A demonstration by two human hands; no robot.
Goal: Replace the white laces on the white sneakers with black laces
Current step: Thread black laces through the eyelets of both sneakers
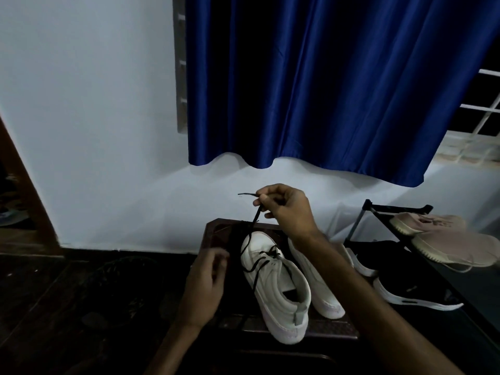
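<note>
Head view: right hand [284, 209] pinches the black lace [255, 215], drawn taut toward 12 o'clock from the near white sneaker [276, 290], which sits at 6 o'clock on a dark stool [332, 332]. Left hand [205, 285] at the shoe's 9 o'clock is blurred; cannot tell its grip. Risk: a hard one-sided pull could strip the other end from the eyelets, or tip the shoe, whose heel overhangs. Second sneaker [324, 301] partly behind the forearm; eyelet rows unreadable.
</note>
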